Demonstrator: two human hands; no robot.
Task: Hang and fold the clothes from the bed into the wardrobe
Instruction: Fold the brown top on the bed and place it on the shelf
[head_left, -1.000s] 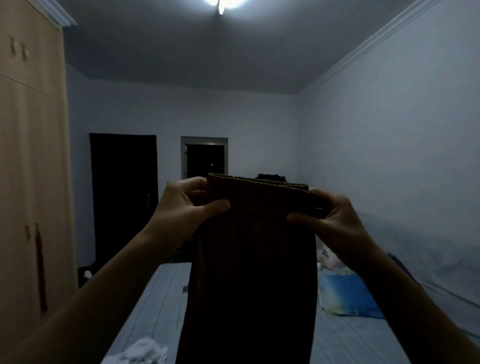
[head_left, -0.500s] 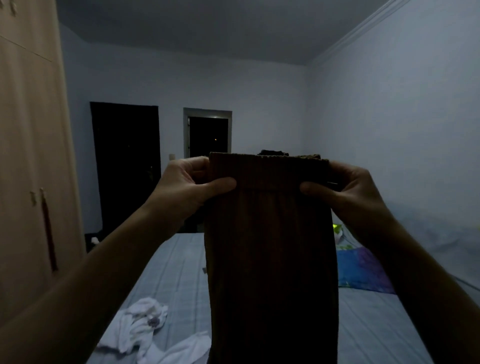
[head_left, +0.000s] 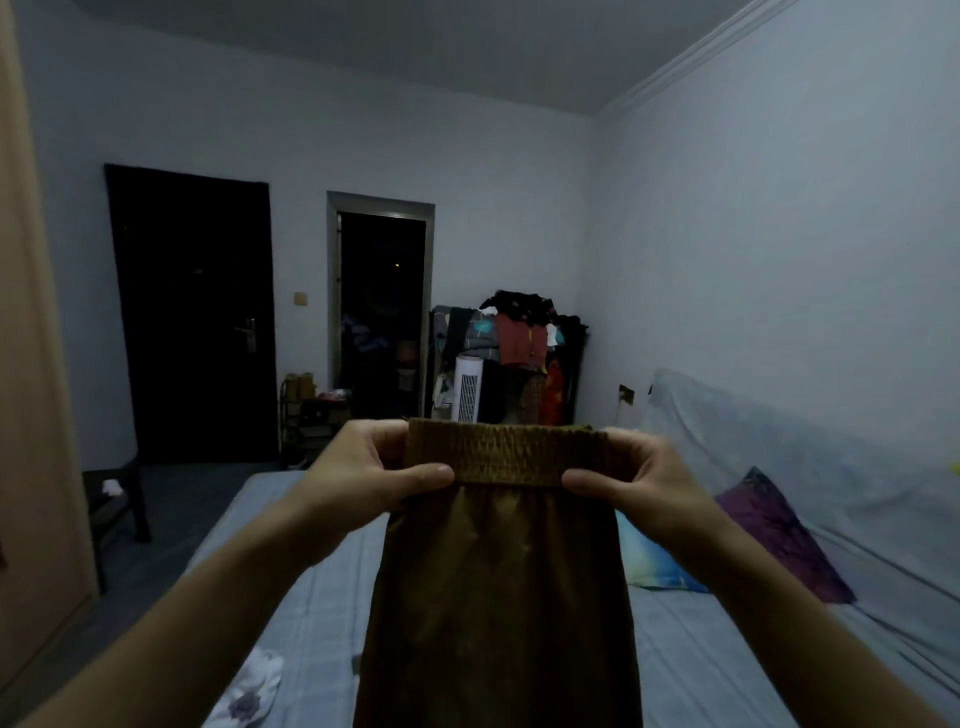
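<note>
Both hands are grasping the brown trousers by the elastic waistband: left hand is pinching the left end, thumb in front, and right hand is pinching the right end likewise. I am seeing the trousers hanging straight down between my forearms, in the air above the bed. White clothing is lying on the bed at lower left. Two pillows, blue and purple, are resting near the right side. Wardrobe is standing at the left edge.
</note>
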